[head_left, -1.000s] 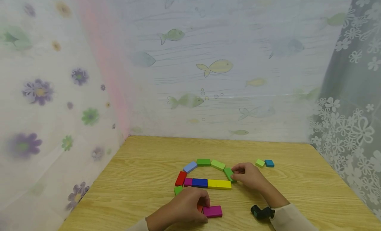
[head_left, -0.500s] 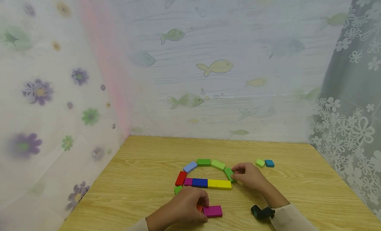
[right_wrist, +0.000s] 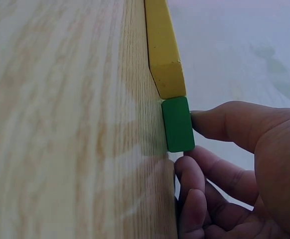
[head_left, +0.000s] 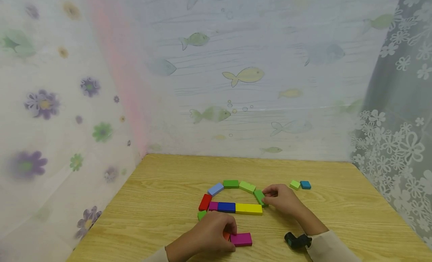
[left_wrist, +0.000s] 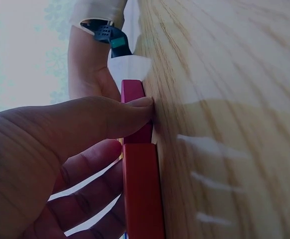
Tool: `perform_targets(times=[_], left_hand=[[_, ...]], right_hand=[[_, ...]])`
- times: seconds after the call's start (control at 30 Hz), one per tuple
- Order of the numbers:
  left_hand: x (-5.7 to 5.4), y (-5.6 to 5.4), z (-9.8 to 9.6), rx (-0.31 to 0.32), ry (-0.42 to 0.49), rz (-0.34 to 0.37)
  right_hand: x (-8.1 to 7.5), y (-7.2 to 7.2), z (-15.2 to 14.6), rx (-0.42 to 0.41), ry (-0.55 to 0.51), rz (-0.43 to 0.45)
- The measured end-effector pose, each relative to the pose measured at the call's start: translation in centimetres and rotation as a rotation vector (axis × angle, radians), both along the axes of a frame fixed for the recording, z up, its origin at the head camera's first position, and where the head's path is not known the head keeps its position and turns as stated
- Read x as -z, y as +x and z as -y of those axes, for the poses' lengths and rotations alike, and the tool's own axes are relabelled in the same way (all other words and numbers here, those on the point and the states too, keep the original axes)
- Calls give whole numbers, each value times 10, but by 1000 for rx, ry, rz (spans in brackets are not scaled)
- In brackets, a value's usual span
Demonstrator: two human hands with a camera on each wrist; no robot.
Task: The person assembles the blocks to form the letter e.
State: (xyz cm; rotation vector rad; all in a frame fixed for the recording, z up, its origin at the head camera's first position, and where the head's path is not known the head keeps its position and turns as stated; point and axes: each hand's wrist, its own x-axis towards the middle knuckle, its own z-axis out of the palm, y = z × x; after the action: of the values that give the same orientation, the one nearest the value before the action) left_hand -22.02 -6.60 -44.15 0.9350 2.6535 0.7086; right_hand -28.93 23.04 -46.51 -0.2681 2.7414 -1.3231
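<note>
My left hand (head_left: 212,232) pinches a magenta block (head_left: 241,239) near the table's front, thumb on the near side and fingers behind. An orange-red block (left_wrist: 142,194) stands end to end with it, mostly hidden by the hand in the head view. At the right end of an arch of blocks, my right hand (head_left: 283,200) holds a green block (head_left: 259,198) between thumb and fingers. The yellow block (right_wrist: 167,79) lies close by that green one. Along the arch come light green (head_left: 247,187), green (head_left: 231,184), light blue (head_left: 215,189) and red (head_left: 205,202) blocks.
Inside the arch, a small magenta block (head_left: 213,206) and a dark blue block (head_left: 226,207) line up with the yellow one. Another green block (head_left: 202,216) peeks out past the left hand. Small lime (head_left: 295,185) and teal (head_left: 305,185) blocks lie at the back right.
</note>
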Motion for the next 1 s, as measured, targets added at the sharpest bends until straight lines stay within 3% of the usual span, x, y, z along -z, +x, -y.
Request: perform_targets(times=[0.2,0.67,1.0], left_hand=[[1,-1,2,-2,-3,-8],[5,-2,4,-6,-6,3],[5,-3,2,-11,-8,0]], right_hand=[[-1,-2,1,-23,0,-7],[-2,-3,-2,17,10,-11],[-13,-11,-38,148,84,-193]])
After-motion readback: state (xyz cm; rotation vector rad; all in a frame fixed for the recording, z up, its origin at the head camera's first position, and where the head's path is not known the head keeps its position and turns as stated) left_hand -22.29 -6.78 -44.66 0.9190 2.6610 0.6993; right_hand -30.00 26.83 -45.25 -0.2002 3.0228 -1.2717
